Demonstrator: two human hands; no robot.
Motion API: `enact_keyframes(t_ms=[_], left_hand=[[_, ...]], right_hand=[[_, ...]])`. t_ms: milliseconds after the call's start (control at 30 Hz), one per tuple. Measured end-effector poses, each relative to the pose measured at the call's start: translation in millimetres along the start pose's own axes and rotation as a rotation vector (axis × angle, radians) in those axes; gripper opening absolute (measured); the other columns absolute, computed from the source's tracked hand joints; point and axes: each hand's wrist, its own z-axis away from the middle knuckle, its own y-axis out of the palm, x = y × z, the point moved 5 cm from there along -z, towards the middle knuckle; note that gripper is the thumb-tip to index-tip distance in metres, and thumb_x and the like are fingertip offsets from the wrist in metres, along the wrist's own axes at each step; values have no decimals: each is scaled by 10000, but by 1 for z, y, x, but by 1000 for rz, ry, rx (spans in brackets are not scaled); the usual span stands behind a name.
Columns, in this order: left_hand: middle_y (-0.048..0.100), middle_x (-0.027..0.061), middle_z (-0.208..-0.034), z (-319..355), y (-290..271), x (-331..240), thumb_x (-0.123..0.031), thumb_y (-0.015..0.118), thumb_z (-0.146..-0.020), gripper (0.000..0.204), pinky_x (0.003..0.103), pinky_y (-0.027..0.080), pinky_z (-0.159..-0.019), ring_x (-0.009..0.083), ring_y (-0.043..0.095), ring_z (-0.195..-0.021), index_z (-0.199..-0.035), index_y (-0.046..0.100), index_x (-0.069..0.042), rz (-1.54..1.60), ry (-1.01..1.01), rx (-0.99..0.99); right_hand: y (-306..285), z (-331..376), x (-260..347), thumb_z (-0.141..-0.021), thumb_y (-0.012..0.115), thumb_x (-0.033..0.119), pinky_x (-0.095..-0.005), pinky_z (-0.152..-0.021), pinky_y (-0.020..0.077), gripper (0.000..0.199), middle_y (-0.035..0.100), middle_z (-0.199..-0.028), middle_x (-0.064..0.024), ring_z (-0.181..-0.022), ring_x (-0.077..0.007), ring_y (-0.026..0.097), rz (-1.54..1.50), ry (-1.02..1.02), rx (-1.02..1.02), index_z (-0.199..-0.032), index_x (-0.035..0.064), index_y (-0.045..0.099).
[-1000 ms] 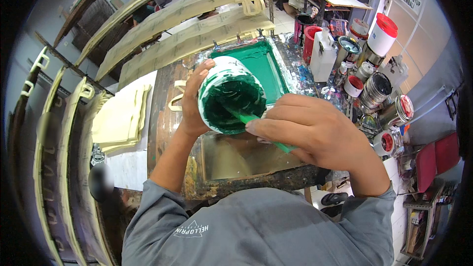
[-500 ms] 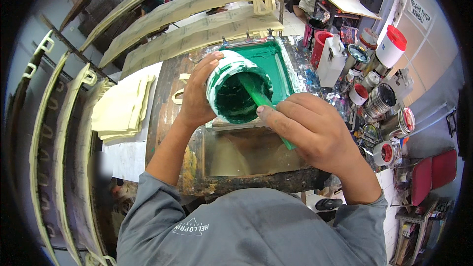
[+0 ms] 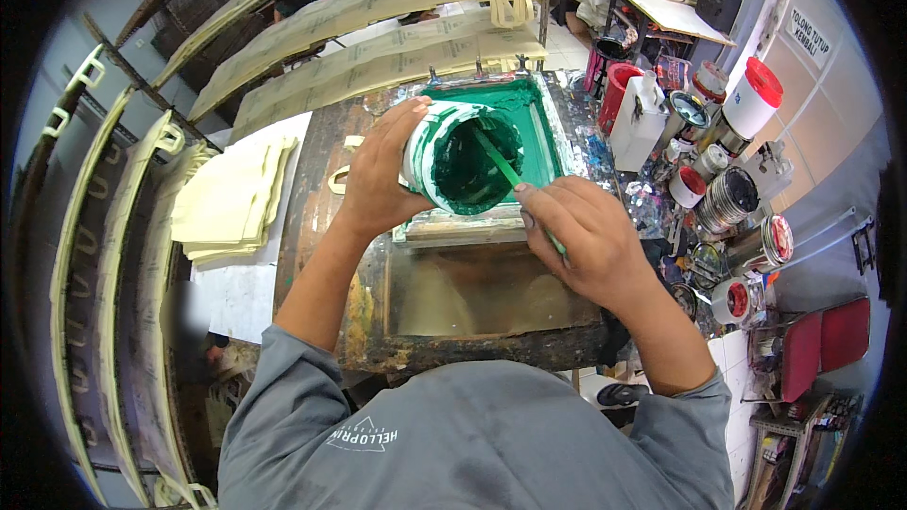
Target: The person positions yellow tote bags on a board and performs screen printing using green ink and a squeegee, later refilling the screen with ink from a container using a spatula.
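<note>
Left hand wrapped around the tilted tub of green ink; right hand pinched the stick, its far tip inside the tub.

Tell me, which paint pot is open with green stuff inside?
The white tub the left hand holds, green inside; the right hand pokes a green stick into it. The red-lidded pots beside are shut.

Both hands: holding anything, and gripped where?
Left hand grips the green-smeared white paint tub by its side wall, tilted. Right hand holds a green stir stick by its upper end, tip inside the tub.
</note>
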Motion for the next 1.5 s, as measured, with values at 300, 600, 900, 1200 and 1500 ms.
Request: enact_keyframes(t_ms=[300,600,900,1200,1500], left_hand=[[634,217,-1467,17,13,-7,-224,985,-655,941,535,492,-1167,428,611,-1369,-1459,538,-27,-226,62,-7],[641,211,-1458,17,14,-5,-178,963,-669,896,533,497,-1166,426,614,-1368,-1451,550,-35,-270,77,-71],[644,208,-1463,15,0,3,-141,934,-703,847,528,489,-1175,418,611,-1378,-1449,549,-32,-232,121,68],[651,232,-1424,35,12,1,-131,889,-806,732,567,485,-1177,438,632,-1343,-1428,515,-37,-309,87,-81],[622,210,-1458,47,13,-7,-152,864,-827,725,587,475,-1173,442,617,-1351,-1450,503,-66,-504,114,-242]], right_hand=[[19,24,-5,-956,700,27,-421,-735,562,206,727,-935,-185,-822,-340,713,-287,385,-123,-1160,1,691],[40,61,-24,-1035,635,68,-378,-763,569,199,748,-923,-176,-798,-329,729,-835,945,-321,-1208,4,708],[9,32,-14,-868,726,-22,-460,-719,545,316,671,-879,-160,-814,-354,674,-129,161,13,-1180,-14,676],[34,40,6,-999,652,51,-398,-730,554,148,719,-907,-194,-801,-322,727,-506,673,-131,-1130,-18,657],[76,62,-10,-1098,535,141,-342,-722,594,192,738,-885,-129,-750,-193,713,-1222,1055,-356,-1165,-7,637]])
